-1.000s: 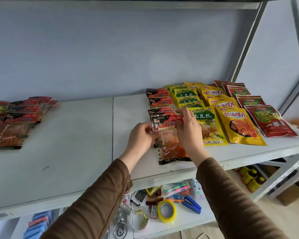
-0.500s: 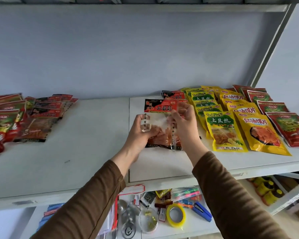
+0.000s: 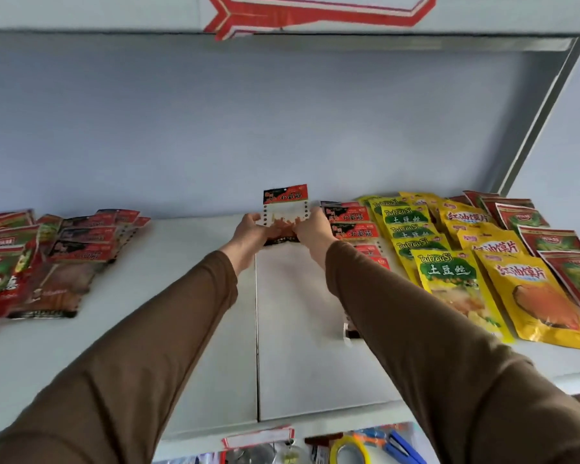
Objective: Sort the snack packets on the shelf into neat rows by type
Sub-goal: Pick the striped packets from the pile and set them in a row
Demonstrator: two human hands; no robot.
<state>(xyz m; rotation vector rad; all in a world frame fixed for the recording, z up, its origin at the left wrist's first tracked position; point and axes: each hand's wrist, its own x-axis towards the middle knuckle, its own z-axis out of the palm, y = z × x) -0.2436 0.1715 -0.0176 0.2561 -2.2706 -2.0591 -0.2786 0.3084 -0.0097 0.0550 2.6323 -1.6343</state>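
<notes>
At shelf centre, head view: both hands raised near the back wall, one packet held between them.
Held item: small plastic snack packet with red-and-black header and clear window [image 3: 285, 212], upright, lifted off the white metal shelf board [image 3: 195, 329].
Left hand [image 3: 248, 232]: fingers curled onto the packet's left edge, gripping it.
Right hand [image 3: 312, 231]: fingers curled onto the packet's right edge, gripping it; fingertips partly hidden behind the plastic.
Right of the right fingers: row of matching red-and-black small packets [image 3: 352, 226], overlapping, just beside the hand.
Further right: row of yellow-and-green potato-shred pouches [image 3: 449, 279], then row of yellow-orange pouches [image 3: 523, 289], then row of red-and-green pouches [image 3: 556, 242], all lying flat in overlapped rows.
Left of the left fingers: loose pile of mixed red and dark packets [image 3: 54, 249], well apart from the hand.
Sleeves: brown, both arms extended.
Below the fingers: lower shelf with a yellow tape roll [image 3: 352, 452] and blue-handled tool [image 3: 402, 447].
</notes>
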